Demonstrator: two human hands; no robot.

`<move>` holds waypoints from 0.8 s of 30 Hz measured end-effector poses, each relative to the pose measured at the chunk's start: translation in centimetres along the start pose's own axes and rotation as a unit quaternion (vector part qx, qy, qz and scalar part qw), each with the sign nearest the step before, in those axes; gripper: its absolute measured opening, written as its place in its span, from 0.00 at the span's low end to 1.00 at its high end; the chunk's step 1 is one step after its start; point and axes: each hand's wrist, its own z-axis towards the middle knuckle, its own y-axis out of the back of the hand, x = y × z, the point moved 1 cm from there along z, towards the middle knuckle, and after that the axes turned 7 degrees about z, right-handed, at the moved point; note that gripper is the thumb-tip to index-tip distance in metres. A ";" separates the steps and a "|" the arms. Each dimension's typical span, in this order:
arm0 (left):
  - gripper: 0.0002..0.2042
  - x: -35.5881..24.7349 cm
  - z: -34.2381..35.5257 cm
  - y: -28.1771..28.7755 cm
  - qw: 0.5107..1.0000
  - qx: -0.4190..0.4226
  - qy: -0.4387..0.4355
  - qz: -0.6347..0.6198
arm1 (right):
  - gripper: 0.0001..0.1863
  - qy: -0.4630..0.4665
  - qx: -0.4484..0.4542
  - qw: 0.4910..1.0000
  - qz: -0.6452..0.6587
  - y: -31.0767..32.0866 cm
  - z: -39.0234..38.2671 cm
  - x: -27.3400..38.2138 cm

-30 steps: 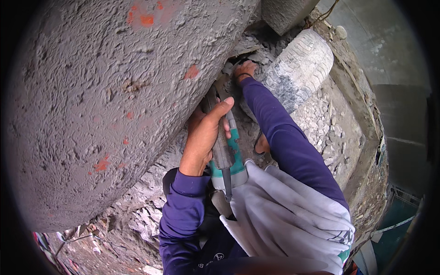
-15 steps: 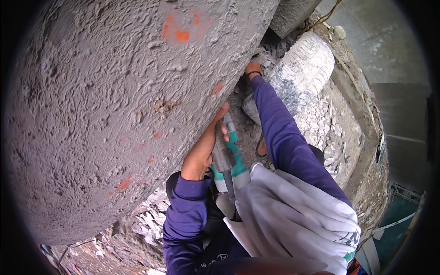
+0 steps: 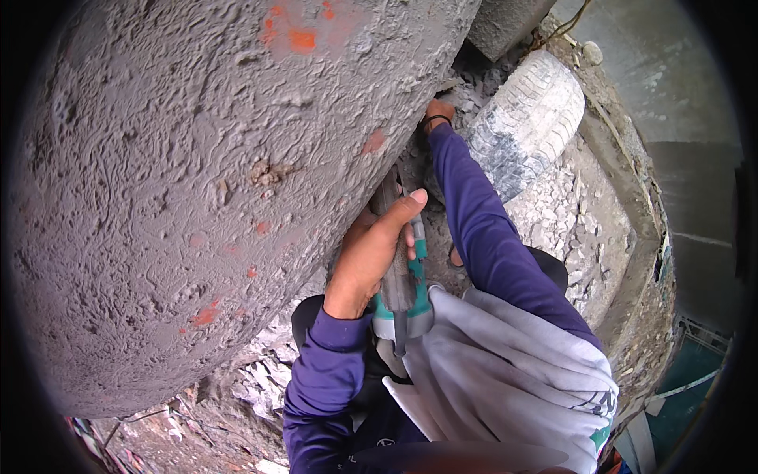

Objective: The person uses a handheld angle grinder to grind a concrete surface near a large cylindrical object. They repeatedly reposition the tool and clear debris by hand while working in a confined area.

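My left hand (image 3: 371, 251) is wrapped round the grey rear handle of a corded power tool (image 3: 420, 304) with a teal and grey body. Its thumb lies stretched across the top of the handle, and some fingertips show on the far side. The handle end with its cord sleeve points back toward my lap; the tool's front end is hidden. Farther out, my right hand (image 3: 440, 110), with a dark band at the wrist, reaches into the gap between the rough concrete mass (image 3: 197, 158) and a dusty tyre (image 3: 537, 110). Its fingers are hidden there.
The concrete mass, with orange paint marks, fills the left side. Broken rubble (image 3: 557, 229) lies right of my right arm, beside a raised concrete edge (image 3: 632, 276). A concrete block (image 3: 505, 28) stands at the far end. A pale cloth (image 3: 505, 355) drapes over my lap.
My left hand has turned on the handle, and its thumb now crosses over the top. The handle has tilted slightly. My right hand stays in the gap; the whole view has shifted a little.
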 end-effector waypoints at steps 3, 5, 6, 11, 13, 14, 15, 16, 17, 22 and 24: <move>0.16 -0.2 -0.2 -0.5 1.000 -0.020 -0.016 0.001 | 0.13 0.057 -0.011 0.975 -0.212 -0.2 0.4 0.5; 0.16 -0.2 -0.3 -0.7 0.999 -0.028 -0.020 -0.003 | 0.15 0.076 0.014 0.968 -0.239 0.0 0.1 1.1; 0.16 -0.2 -0.3 -0.8 0.999 -0.031 -0.021 -0.006 | 0.15 0.086 0.025 0.964 -0.252 0.2 -0.1 1.4; 0.16 -0.4 0.0 -0.9 1.000 -0.022 -0.019 0.000 | 0.17 0.100 0.013 0.976 -0.193 1.2 -3.0 0.7; 0.16 -0.3 0.0 -0.4 1.000 -0.020 -0.016 -0.004 | 0.17 0.105 0.065 0.955 -0.269 2.5 -7.4 0.7; 0.16 -0.2 0.0 -0.1 1.000 -0.017 -0.015 -0.008 | 0.18 0.125 0.095 0.920 -0.358 3.5 -9.8 1.1; 0.16 0.0 0.0 0.1 1.000 -0.010 -0.012 -0.012 | 0.20 0.134 0.209 0.848 -0.467 5.0 -11.5 1.6; 0.16 0.1 0.1 0.2 1.000 -0.016 -0.005 -0.015 | 0.23 0.132 0.320 0.750 -0.564 6.1 -12.6 1.4; 0.16 -0.2 0.0 0.2 1.000 -0.018 -0.004 -0.019 | 0.21 0.162 0.328 0.712 -0.599 6.2 -12.5 1.6; 0.17 -0.2 -0.2 0.3 0.999 -0.026 -0.019 -0.022 | 0.15 0.345 0.162 0.647 -0.661 3.8 -7.6 3.3; 0.17 -0.1 -0.3 0.1 0.999 -0.035 -0.016 -0.024 | 0.26 0.329 0.132 0.636 -0.686 2.8 -4.4 4.2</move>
